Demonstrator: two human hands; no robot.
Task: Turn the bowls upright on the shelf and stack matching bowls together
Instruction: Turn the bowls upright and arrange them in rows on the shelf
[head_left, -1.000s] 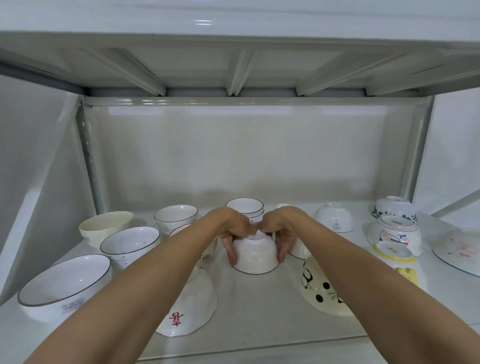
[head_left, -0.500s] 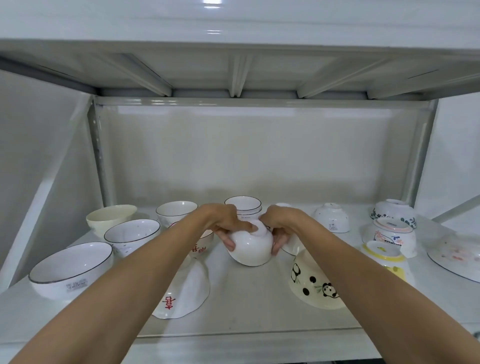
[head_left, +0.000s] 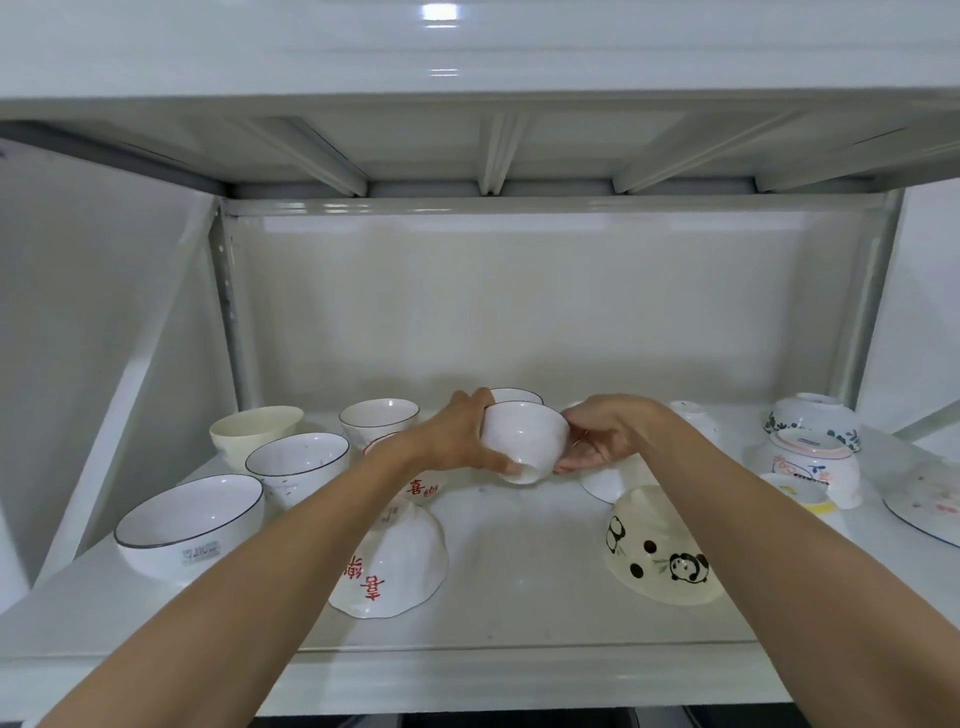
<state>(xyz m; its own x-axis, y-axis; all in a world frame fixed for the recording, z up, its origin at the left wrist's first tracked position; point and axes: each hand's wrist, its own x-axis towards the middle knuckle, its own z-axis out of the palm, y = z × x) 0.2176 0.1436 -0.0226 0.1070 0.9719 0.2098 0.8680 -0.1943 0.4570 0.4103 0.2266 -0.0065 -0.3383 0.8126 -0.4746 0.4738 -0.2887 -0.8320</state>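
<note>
a white metal shelf (head_left: 519, 571) under a ribbed upper deck, bowls scattered across it. centre of frame: a small white speckled bowl (head_left: 522, 441) (upright, raised off the surface), gripped by the left hand (head_left: 457, 441) with curled fingers; the right hand (head_left: 602, 436) cradles its other side.

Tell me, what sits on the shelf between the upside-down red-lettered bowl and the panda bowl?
Nothing: in the head view the shelf is bare between the red-lettered bowl and the panda bowl.
</note>
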